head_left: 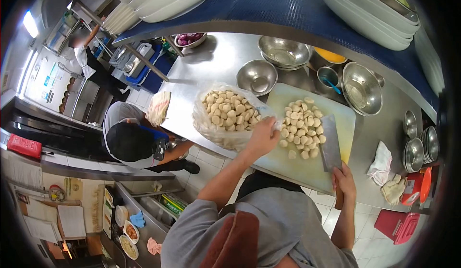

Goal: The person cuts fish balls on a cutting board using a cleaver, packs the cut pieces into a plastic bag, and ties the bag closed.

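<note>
My right hand (344, 180) is wrapped round the wooden handle of a cleaver (330, 143). Its broad blade rests on a pale cutting board (340, 119), along the right side of a pile of small, round, beige ball-like pieces (301, 127). At the pile's left, my left hand (263, 137) grips the rim of a clear plastic bag (204, 127). More of the same pieces (229, 109) fill that bag, which sits on the steel counter beside the board. The left fingertips are partly hidden by the bag's folds.
Steel bowls (257, 77) stand behind the board, near a small pot with a blue utensil (331, 84). A blue-covered shelf (269, 8) with stacked white dishes overhangs the counter. White cloths (380, 162) lie right. A person in a black cap (132, 143) bends at the left.
</note>
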Available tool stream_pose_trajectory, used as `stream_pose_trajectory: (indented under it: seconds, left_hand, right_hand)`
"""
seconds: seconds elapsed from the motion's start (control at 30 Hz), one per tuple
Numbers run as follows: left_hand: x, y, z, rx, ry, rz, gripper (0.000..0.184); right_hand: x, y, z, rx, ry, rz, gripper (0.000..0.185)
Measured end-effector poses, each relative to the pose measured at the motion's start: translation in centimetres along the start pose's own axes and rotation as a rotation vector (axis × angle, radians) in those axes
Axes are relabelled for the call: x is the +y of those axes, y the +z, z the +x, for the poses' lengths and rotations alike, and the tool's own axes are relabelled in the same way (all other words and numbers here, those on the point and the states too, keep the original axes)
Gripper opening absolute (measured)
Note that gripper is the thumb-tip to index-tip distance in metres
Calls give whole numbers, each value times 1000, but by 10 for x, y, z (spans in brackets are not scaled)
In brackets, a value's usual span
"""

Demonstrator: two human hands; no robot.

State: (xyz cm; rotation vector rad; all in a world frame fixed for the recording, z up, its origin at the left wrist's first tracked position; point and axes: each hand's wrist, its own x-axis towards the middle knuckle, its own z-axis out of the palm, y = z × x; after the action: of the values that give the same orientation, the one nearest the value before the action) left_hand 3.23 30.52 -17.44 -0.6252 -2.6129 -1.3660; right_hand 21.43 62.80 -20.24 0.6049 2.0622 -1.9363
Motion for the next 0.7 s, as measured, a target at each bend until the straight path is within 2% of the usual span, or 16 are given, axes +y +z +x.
stream_pose_trajectory:
  seconds: [0.07,0.1,0.17,0.27,0.33,0.37,0.43,0.5,0.57,0.6,0.7]
  left_hand:
    - [5,-20,0,-59,48,49,10]
    - [8,-36,1,-86,22,73,14]
    - [3,-58,1,-119,-2,94,19]
    - [-18,-66,-5,-166,-108,45,29]
    - [-28,-64,-10,-344,-127,402,31]
    - [-32,-65,-12,-347,-125,400,31]
    - [-14,-86,-10,-270,24,119,40]
    - [-57,-112,14,-165,-95,85,40]
    - [-77,-141,30,-121,-149,654,36]
    - [-125,-147,28,45,17,878,37]
    - [-143,-183,37,142,-133,850,37]
  right_hand:
    - [2,-1,-1,12,29,-47,26]
    - [0,1,-2,21,30,-42,26]
    - [-6,5,-4,31,30,-33,15]
    - [-7,6,-5,42,46,-30,13]
    - [-7,6,-4,40,53,-36,13]
    - [-7,6,-4,40,59,-39,13]
    - [-6,7,-4,56,64,-40,13]
    - [-5,11,-6,68,72,-41,13]
    - [-9,14,-7,95,83,-69,13]
    - [-11,14,-7,98,82,-71,13]
    - [-10,17,-9,126,99,-55,13]
